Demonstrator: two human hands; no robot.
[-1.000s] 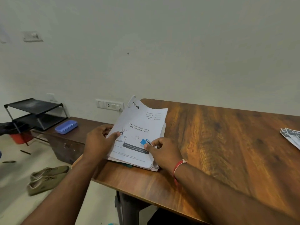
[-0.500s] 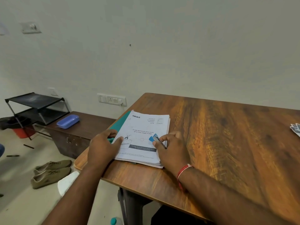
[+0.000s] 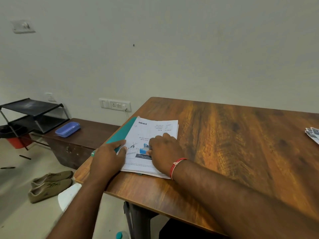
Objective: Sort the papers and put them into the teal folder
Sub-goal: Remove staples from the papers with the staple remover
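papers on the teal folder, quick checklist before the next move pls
1. Papers lie flat in one stack on the table: ok.
2. Folder lies under the stack, its teal edge showing at the left: ok.
3. Left hand presses the stack's left edge and the folder: ok.
4. Right hand rests on the stack; its grip on the small blue thing: cannot tell, blurred.
5. All sheets gathered: not ok; loose sheets lie at the table's far right.
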